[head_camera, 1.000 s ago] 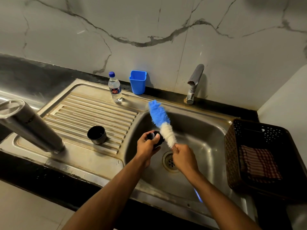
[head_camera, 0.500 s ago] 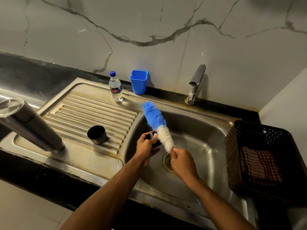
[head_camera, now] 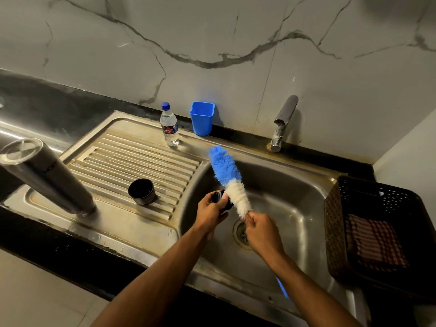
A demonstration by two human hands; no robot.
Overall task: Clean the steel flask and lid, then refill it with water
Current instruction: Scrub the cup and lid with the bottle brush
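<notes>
Over the sink (head_camera: 295, 208), the brush (head_camera: 232, 182) has swung slightly left.

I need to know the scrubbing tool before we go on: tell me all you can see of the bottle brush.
The bottle brush has a fluffy head, blue at the tip and white lower down, on a blue handle that shows below the right forearm. It tilts up and left over the sink basin. The right hand grips it just under the white part. Its white bristles lie against the small dark lid held by the left hand.
</notes>
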